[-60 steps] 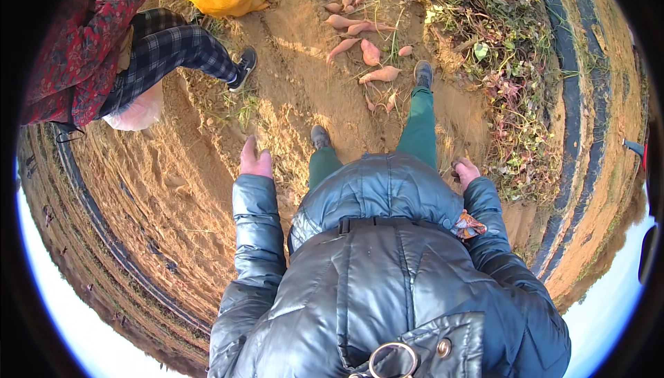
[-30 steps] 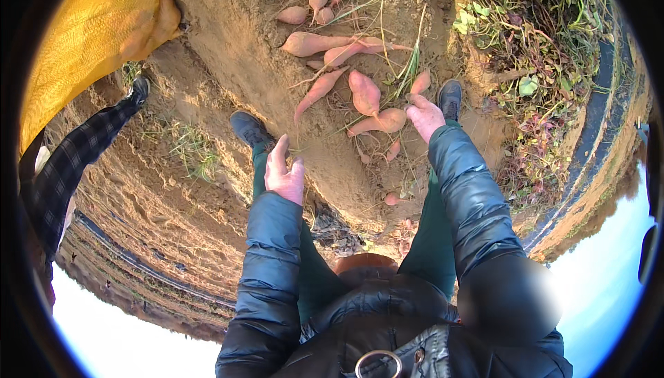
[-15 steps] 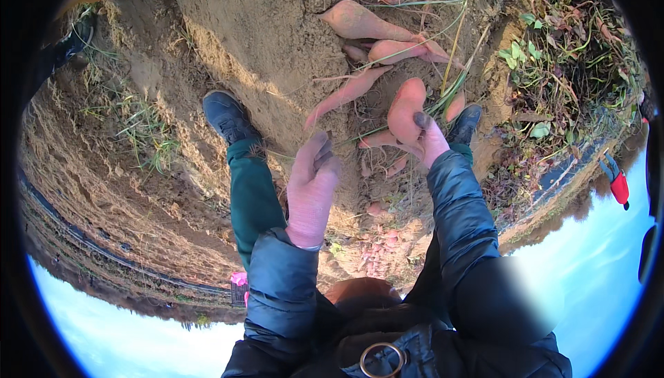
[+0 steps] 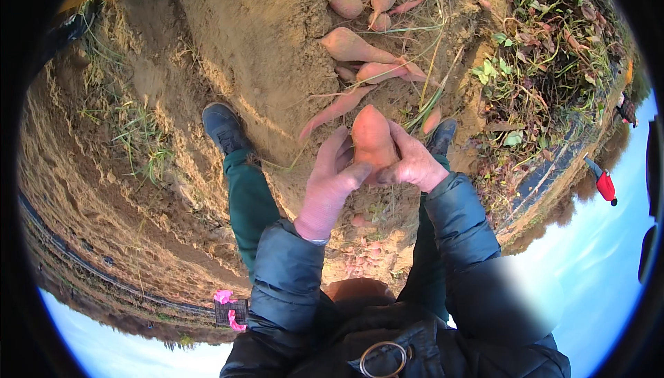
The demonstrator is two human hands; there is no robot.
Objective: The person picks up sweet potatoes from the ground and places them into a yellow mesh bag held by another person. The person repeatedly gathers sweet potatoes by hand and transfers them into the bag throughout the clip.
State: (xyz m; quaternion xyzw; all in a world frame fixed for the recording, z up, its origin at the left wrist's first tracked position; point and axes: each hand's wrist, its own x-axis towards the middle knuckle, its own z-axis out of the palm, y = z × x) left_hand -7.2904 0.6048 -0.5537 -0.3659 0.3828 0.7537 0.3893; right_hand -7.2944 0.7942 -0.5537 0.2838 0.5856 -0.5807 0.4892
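A large orange-pink sweet potato (image 4: 372,132) is held upright between my two gloved hands, close in front of me. My right hand (image 4: 415,160) has its fingers wrapped round the right side, with the thumb near the lower end. My left hand (image 4: 333,176) closes on the left side, its thumb pressed toward the bottom. Both pink gloves are darkened with soil at the fingertips. Beyond my hands, a long thin sweet potato (image 4: 337,110) and a thick tapering one (image 4: 353,46) lie on the soil. What my palms cover is hidden.
More sweet potatoes (image 4: 346,6) lie farther off. Cut vines (image 4: 553,60) are heaped at the right, with grass stems (image 4: 432,98) nearer. My shoes (image 4: 225,127) straddle the row. A dark crate with pink cloth (image 4: 228,312) stands at lower left; a person in red (image 4: 606,186) is far right.
My left hand has moved right and closed on the sweet potato that my right hand held alone. The sweet potato has shifted left and turned, its end now pointing away from me.
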